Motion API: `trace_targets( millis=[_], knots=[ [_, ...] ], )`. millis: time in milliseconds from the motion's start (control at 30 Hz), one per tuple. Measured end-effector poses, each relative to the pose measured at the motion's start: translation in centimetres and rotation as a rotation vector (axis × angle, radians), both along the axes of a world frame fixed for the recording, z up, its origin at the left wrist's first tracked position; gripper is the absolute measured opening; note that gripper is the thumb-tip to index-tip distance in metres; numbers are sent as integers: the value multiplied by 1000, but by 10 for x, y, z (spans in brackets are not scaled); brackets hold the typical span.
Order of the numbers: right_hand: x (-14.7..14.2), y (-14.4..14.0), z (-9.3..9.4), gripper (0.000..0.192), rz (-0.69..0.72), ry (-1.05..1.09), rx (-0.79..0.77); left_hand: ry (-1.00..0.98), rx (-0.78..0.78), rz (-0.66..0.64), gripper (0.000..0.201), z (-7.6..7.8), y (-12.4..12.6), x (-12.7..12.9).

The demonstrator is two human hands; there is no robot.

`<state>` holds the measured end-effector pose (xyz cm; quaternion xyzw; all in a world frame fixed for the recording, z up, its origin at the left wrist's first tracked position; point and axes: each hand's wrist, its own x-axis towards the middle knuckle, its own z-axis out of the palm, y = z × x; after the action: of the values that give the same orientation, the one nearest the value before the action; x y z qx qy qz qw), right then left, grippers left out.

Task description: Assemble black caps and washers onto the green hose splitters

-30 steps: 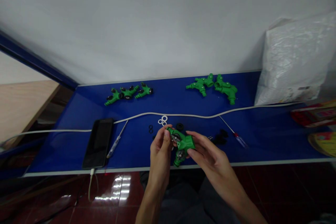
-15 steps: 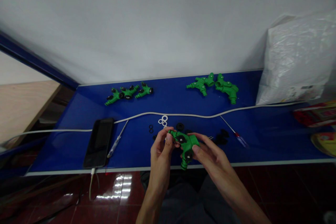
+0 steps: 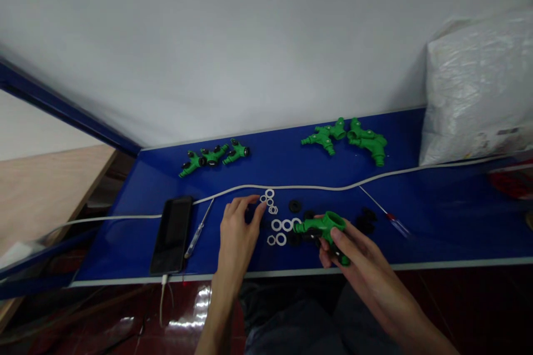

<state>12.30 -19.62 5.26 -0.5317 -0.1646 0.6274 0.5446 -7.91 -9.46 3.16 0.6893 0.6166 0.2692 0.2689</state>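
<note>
My right hand (image 3: 347,247) holds a green Y-shaped hose splitter (image 3: 322,227) low over the blue table (image 3: 437,211). My left hand (image 3: 237,230) has its fingers spread and its fingertips reach over small black rings, close to several white rings (image 3: 277,224) lying on the table. It holds nothing that I can see. A black round part (image 3: 295,206) lies just beyond the white rings.
Green splitters lie at the back left (image 3: 214,156) and back right (image 3: 353,138). A white cable (image 3: 333,187) crosses the table. A phone (image 3: 172,233) and a screwdriver (image 3: 199,230) lie left; another screwdriver (image 3: 385,214) and black parts (image 3: 366,221) right. A white plastic bag (image 3: 478,94) stands far right.
My left hand let go of the splitter and moved left and forward to the small rings. The right hand keeps the splitter and lowered it rightward. White rings once hidden now show.
</note>
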Motion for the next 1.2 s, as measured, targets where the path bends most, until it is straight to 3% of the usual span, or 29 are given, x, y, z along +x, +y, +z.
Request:
trace_targets(
  millis=[167, 367, 467, 567, 667, 767, 1000, 1200],
  knots=[
    [2, -4, 6, 33, 67, -96, 43, 114, 55, -47, 24, -6, 16, 21],
    [5, -7, 2, 42, 124, -160, 65, 89, 67, -41, 19, -9, 23, 24],
    [4, -7, 1, 42, 151, -222, 98, -6, -4, -6, 24, 1, 19, 22],
    [4, -7, 3, 43, 212, -284, 127, -191, -89, 52, 28, 22, 5, 22],
    [4, -6, 6, 46, 279, -327, 124, -440, -218, 6, 26, 41, -16, 29],
    [2, -5, 9, 46, 300, -382, 135, -543, -317, -79, 22, 50, -34, 40],
    [1, -7, 16, 46, 298, -461, 167, -630, -289, -104, 15, 43, -40, 54],
    [2, -7, 16, 46, 314, -479, 196, -637, -365, -95, 17, 41, -43, 54]
  ],
)
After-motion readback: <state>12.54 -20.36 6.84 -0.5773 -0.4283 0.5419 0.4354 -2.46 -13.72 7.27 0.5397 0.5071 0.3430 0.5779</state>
